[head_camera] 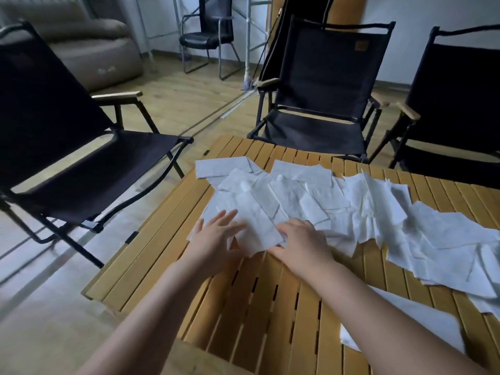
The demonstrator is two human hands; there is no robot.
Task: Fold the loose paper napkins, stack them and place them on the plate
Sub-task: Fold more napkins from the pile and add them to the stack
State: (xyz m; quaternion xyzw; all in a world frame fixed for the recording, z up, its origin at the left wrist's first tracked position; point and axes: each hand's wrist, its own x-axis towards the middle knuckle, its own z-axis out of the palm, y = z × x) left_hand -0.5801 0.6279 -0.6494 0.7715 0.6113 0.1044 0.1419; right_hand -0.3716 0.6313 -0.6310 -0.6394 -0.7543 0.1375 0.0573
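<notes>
left hand (216, 236): fingers straight and spread, palm down, pressing flat on the near-left part of one napkin (254, 226)
right hand (300, 239): fingers curled over the napkin's near-right edge, thumb along the near side; looks clamped on that edge, the contact itself is partly hidden
napkin: white, lying at a slant on the worktop (257, 307) between both hands, its far end overlapping the pile
loose napkins (338, 201): many white sheets, unfolded, overlapping in a messy band from the far-left of the worktop across to the right edge of view; some corners lifted
worktop: slatted yellow-brown wood; near part bare slats under both forearms
white sheet (405, 320): flat white item at near right, partly under the right forearm; can't tell what it is
chairs (67, 131): black folding chairs with wooden armrests, one left, one far side, one right
sofa (94, 50): beige, back left on the wood floor
</notes>
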